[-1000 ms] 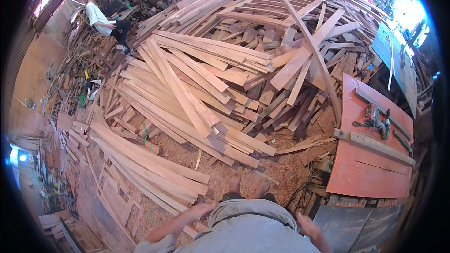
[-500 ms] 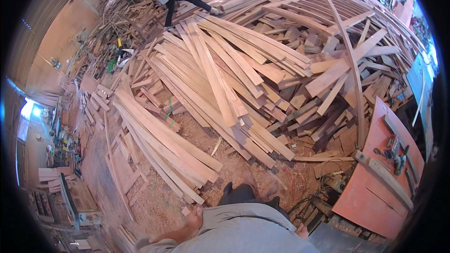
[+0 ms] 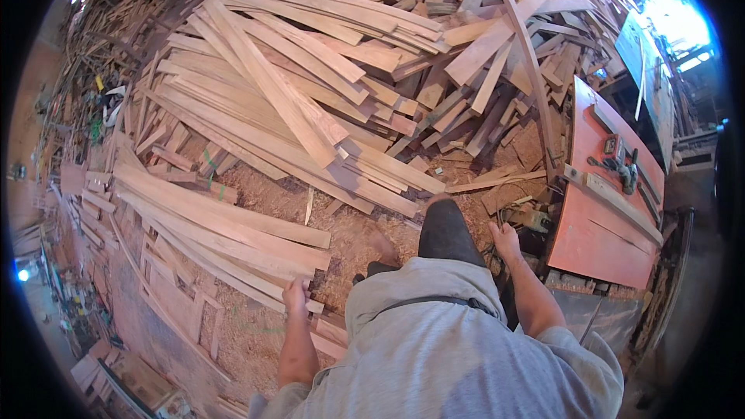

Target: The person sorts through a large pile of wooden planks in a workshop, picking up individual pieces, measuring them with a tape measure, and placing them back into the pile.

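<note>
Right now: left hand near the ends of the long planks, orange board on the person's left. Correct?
Not quite: the orange board is on the person's right, as the head view shows. The left hand is near the ends of the long planks, as you said.

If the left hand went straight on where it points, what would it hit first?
Probably the long wooden planks ahead of the left hand, though how far below it they lie is unclear.
</note>
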`<action>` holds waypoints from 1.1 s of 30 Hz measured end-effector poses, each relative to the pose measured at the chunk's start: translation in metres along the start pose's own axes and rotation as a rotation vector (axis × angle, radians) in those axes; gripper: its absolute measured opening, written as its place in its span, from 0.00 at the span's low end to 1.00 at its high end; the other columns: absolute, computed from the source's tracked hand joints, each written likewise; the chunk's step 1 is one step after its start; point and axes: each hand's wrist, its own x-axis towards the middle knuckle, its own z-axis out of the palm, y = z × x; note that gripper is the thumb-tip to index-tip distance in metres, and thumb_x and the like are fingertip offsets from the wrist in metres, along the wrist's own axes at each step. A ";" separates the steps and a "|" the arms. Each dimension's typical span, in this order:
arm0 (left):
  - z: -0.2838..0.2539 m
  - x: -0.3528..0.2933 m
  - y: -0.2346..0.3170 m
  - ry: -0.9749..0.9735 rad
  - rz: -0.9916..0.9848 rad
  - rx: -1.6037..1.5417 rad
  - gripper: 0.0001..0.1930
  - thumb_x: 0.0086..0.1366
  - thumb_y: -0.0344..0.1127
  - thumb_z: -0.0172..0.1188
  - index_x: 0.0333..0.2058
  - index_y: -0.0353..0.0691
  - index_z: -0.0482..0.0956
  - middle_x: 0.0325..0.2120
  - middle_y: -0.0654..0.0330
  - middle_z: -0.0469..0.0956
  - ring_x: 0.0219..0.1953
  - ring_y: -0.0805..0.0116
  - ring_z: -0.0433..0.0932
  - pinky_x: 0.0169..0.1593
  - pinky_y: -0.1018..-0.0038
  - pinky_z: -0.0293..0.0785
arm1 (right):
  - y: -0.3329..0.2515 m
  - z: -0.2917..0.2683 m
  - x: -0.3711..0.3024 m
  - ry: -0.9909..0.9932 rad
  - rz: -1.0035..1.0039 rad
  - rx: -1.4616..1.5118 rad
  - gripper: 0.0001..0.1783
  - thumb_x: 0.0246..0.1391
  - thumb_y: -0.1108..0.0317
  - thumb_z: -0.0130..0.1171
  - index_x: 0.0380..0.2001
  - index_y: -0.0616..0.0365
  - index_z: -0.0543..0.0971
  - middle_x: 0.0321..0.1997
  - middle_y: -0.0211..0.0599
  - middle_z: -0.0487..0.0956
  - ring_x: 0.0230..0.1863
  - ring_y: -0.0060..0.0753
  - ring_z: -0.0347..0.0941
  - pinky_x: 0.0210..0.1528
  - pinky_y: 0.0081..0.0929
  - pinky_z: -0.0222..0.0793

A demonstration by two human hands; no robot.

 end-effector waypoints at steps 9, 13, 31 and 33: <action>-0.050 0.011 -0.108 -0.108 -0.329 0.116 0.15 0.65 0.42 0.56 0.21 0.42 0.72 0.12 0.64 0.68 0.09 0.71 0.64 0.11 0.74 0.58 | 0.019 0.041 0.023 -0.178 0.149 0.060 0.30 0.52 0.44 0.63 0.25 0.67 0.75 0.21 0.51 0.73 0.27 0.42 0.72 0.32 0.41 0.67; -0.006 0.023 -0.102 -0.092 -0.384 0.132 0.12 0.64 0.40 0.56 0.23 0.41 0.74 0.13 0.62 0.71 0.10 0.71 0.66 0.13 0.75 0.61 | -0.077 -0.007 0.051 -0.138 0.115 0.143 0.27 0.53 0.47 0.62 0.23 0.64 0.74 0.20 0.46 0.74 0.26 0.37 0.72 0.32 0.39 0.68; 0.305 -0.044 0.150 -0.347 0.023 0.822 0.21 0.65 0.46 0.57 0.54 0.46 0.72 0.48 0.52 0.73 0.45 0.56 0.75 0.49 0.58 0.72 | -0.345 0.098 0.717 -0.100 0.070 1.000 0.11 0.60 0.61 0.56 0.36 0.58 0.73 0.33 0.34 0.79 0.31 0.23 0.72 0.34 0.25 0.70; 0.325 -0.052 0.130 -0.506 0.172 0.867 0.17 0.64 0.43 0.56 0.51 0.47 0.75 0.47 0.50 0.73 0.47 0.53 0.75 0.49 0.58 0.73 | -0.343 0.111 0.773 -0.128 0.238 1.207 0.10 0.59 0.61 0.56 0.37 0.56 0.73 0.36 0.33 0.78 0.34 0.25 0.72 0.36 0.26 0.70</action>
